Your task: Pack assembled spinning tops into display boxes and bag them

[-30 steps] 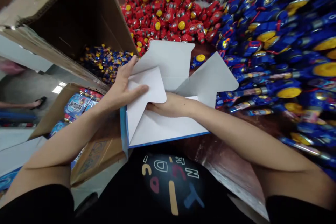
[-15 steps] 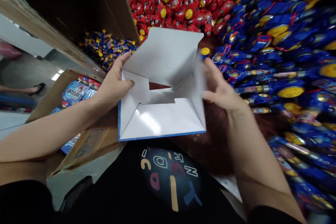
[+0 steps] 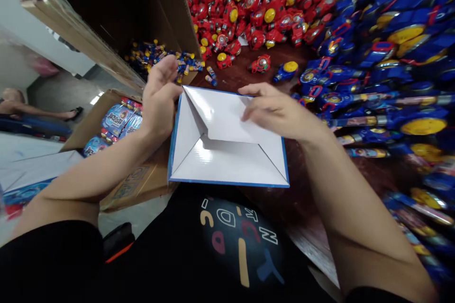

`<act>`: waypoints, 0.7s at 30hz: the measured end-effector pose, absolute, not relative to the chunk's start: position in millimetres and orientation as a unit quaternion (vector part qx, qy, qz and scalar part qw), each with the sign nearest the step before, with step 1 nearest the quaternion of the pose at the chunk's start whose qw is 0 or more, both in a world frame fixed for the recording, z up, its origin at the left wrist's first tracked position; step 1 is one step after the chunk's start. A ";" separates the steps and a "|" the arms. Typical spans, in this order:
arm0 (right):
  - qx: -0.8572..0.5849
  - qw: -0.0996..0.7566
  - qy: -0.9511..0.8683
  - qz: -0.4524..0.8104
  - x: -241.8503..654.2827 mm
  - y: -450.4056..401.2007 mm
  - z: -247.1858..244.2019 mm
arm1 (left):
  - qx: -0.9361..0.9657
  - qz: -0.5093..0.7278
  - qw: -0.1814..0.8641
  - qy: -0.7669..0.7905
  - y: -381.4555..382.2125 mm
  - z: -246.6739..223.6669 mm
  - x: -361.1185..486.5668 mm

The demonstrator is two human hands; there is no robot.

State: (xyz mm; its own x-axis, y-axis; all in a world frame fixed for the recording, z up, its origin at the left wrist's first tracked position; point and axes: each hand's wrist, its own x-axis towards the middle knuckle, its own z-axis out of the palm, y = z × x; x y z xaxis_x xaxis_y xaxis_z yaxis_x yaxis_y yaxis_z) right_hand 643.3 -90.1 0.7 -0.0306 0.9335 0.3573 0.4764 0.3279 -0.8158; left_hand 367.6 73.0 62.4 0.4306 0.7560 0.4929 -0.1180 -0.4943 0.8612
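A small carton, white inside with blue edges, sits in front of my torso with its folded flaps facing me. My left hand rests against the carton's left side, its fingers stretched upward and the thumb at the upper corner. My right hand lies over the upper right of the white flap, fingers extended and touching it. The flap slants inward over the opening, with a gap at its left edge. The carton's far side and underside are hidden.
Red toys lie heaped at the back, blue toys along the right. A large brown box with small blue-and-yellow pieces stands at the left. Below it, another brown box holds printed packs. A person's leg shows far left.
The carton's raised far flap has folded down over the opening. My right hand has moved from the right wall onto the flap, and my left hand has loosened from the left wall.
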 end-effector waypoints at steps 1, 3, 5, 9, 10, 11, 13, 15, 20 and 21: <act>-0.542 0.410 -0.695 0.234 636.3 -85.7 0.5 | 0.720 0.513 0.425 0.194 54.9 70.2 350.8; -0.596 0.347 -0.699 0.188 625.4 -78.7 -3.8 | 0.764 0.502 0.373 0.156 9.8 84.8 307.0; -0.628 0.327 -0.688 0.157 620.4 -73.7 -10.4 | 0.847 0.310 0.380 0.207 -35.9 92.6 261.4; -0.614 0.350 -0.694 0.137 620.1 -67.4 -20.8 | 0.742 -0.029 0.530 0.409 -89.5 74.8 215.1; -0.608 0.357 -0.696 0.135 619.6 -66.3 -22.2 | 0.707 -0.038 0.567 0.422 -94.9 63.1 215.7; -0.604 0.362 -0.698 0.132 618.5 -65.6 -23.1 | 0.681 -0.017 0.599 0.421 -98.6 49.3 220.4; -0.604 0.367 -0.697 0.124 614.8 -65.5 -23.8 | 0.642 0.070 0.648 0.404 -103.7 18.8 238.6; -0.608 0.369 -0.694 0.113 610.8 -67.6 -24.2 | 0.598 0.182 0.671 0.399 -107.5 -8.2 261.9; -0.645 0.384 -0.654 0.098 612.3 -87.7 -25.7 | 0.557 0.317 0.661 0.391 -109.0 -19.5 286.8; -0.647 0.399 -0.643 0.096 614.0 -95.6 -24.4 | 0.577 0.308 0.652 0.384 -106.5 -13.3 282.1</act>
